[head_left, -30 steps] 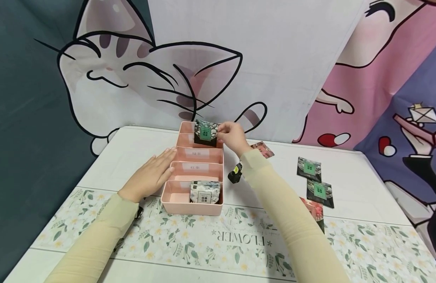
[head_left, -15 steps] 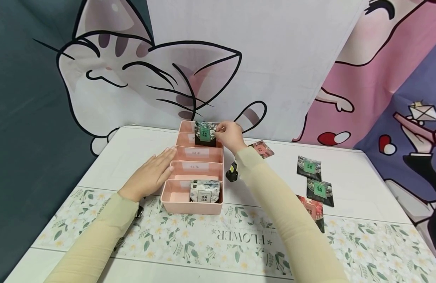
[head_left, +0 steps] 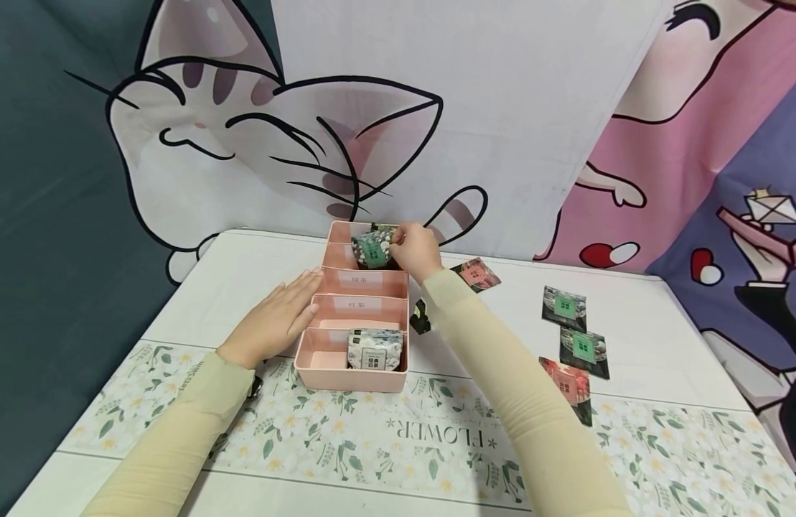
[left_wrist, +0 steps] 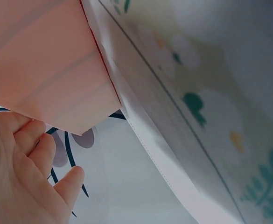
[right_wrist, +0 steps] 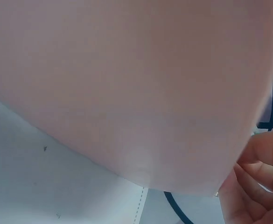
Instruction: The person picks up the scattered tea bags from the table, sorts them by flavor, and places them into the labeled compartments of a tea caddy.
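The packet now sits lower in the tray's far compartment, tilted. The right hand's fingers pinch its top corner. The left hand lies flat against the tray's left wall.

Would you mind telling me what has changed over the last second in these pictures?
The right hand has lowered the dark green-labelled packet into the far compartment of the pink tray; the packet now sits lower and tilted, and the hand still pinches it. The left hand stays flat against the tray's left side. The white packet in the near compartment and the packets lying on the table have not moved.
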A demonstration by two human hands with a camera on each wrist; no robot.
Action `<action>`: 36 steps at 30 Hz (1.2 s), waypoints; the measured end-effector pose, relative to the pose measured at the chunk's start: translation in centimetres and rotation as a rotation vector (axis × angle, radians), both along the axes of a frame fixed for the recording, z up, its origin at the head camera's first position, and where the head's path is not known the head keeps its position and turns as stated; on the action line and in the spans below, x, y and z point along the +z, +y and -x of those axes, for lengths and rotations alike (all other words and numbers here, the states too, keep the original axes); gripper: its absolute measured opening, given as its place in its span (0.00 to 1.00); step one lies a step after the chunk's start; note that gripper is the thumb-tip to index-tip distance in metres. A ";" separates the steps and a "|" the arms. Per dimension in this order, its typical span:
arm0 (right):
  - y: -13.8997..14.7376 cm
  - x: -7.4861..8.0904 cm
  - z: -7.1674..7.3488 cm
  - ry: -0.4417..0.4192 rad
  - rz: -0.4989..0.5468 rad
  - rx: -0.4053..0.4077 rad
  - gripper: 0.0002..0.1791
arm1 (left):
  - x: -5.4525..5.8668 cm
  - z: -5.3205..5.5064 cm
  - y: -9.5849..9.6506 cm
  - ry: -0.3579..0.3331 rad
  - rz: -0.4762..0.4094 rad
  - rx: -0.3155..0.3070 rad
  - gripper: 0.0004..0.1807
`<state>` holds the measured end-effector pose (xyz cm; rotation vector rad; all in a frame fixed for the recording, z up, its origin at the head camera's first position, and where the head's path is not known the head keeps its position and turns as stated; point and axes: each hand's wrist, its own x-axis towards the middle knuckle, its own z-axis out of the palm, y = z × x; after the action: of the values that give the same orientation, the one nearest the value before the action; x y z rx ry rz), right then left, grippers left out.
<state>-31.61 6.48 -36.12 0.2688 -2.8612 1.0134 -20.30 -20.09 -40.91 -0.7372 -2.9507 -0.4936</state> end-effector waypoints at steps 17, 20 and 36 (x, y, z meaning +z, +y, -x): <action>0.8 0.2 -0.1 -0.061 0.135 0.076 0.03 | 0.1 0.0 0.1 -0.008 0.000 0.003 0.34; 1.3 0.2 -0.3 -0.070 0.198 0.094 0.03 | 0.1 0.0 0.1 0.002 -0.003 0.001 0.34; 5.8 0.4 -1.3 -0.032 0.284 0.102 0.06 | 0.1 0.0 0.1 0.001 -0.001 -0.001 0.34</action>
<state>-30.29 12.24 -35.70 0.3788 -2.7067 1.4354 -20.33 -20.03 -40.85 -0.7392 -2.9489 -0.4940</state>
